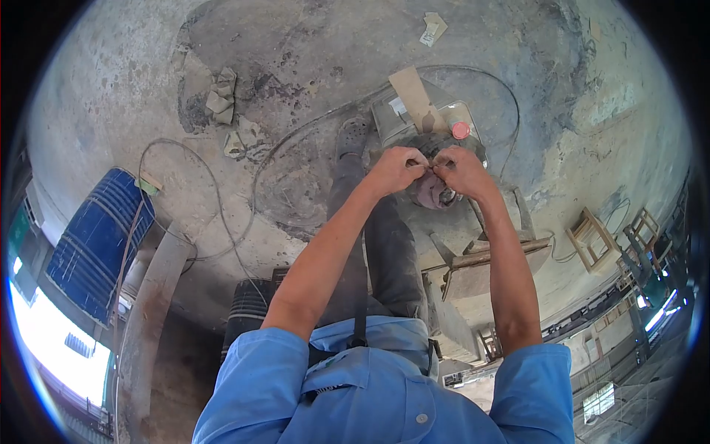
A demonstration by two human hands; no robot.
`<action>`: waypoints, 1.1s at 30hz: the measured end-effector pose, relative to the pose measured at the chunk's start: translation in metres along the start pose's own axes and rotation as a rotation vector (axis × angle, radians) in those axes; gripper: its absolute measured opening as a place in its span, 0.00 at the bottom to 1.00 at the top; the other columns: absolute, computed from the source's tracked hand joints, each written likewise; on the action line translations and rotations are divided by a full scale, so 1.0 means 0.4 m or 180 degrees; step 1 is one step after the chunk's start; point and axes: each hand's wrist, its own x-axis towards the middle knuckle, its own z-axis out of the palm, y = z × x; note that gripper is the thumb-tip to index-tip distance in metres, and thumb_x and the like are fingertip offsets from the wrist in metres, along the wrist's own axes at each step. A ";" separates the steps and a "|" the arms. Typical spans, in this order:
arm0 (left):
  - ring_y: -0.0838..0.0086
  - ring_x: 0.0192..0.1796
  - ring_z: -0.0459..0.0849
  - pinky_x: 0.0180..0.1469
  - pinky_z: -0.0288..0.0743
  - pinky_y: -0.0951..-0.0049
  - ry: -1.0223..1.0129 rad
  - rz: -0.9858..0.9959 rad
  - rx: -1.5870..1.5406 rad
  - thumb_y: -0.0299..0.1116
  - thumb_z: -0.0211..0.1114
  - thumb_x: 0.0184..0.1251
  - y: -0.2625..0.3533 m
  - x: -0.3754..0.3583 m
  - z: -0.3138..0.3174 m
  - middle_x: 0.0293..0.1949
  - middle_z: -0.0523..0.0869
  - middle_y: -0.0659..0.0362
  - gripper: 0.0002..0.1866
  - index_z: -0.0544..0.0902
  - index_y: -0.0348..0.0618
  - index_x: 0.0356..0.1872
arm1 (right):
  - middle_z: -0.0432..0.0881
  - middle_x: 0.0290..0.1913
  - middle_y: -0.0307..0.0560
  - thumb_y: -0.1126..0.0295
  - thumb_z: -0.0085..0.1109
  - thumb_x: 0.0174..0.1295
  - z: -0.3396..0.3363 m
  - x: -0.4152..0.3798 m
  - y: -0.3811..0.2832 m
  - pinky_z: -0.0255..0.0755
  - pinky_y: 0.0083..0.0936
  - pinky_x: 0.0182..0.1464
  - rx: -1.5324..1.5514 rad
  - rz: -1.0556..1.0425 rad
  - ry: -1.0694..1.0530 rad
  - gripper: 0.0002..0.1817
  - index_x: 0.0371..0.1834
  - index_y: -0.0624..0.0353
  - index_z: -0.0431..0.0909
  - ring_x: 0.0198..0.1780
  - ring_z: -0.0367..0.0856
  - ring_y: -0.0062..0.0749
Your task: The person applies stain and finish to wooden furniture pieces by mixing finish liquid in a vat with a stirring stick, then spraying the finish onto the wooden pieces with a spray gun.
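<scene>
below, left hand (396,169) and right hand (462,170) pinch something small above a red-capped container (460,130).

blue barrel (100,244) left | cable (214,192) looped on floor (310,44) | red cap (460,130) | wooden stool (589,238) right

Small item pinched between left hand (396,169) and right hand (462,170) too small to identify, grey machine (433,189) beneath largely covered by both hands
</scene>
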 end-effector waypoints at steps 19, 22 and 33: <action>0.69 0.35 0.85 0.40 0.77 0.69 -0.0095 0.0177 0.0408 0.28 0.65 0.60 0.002 0.010 0.006 0.33 0.87 0.50 0.08 0.83 0.34 0.38 | 0.82 0.35 0.57 0.77 0.61 0.55 -0.012 -0.009 0.004 0.74 0.42 0.43 -0.0112 -0.0493 -0.0007 0.05 0.34 0.65 0.81 0.40 0.81 0.54; 0.68 0.35 0.84 0.40 0.76 0.68 0.0072 0.0104 0.0272 0.28 0.65 0.60 0.001 0.000 0.018 0.33 0.86 0.50 0.09 0.83 0.33 0.38 | 0.81 0.34 0.58 0.77 0.59 0.54 -0.011 -0.019 -0.023 0.73 0.45 0.42 -0.0552 -0.0739 0.0052 0.05 0.34 0.64 0.80 0.40 0.80 0.58; 0.68 0.33 0.84 0.38 0.77 0.69 0.0443 -0.0041 0.0300 0.29 0.66 0.59 0.004 -0.009 0.033 0.31 0.86 0.51 0.09 0.84 0.33 0.36 | 0.80 0.33 0.57 0.75 0.58 0.51 -0.028 0.030 -0.048 0.74 0.46 0.40 -0.1501 -0.1128 -0.0591 0.06 0.31 0.63 0.80 0.39 0.81 0.56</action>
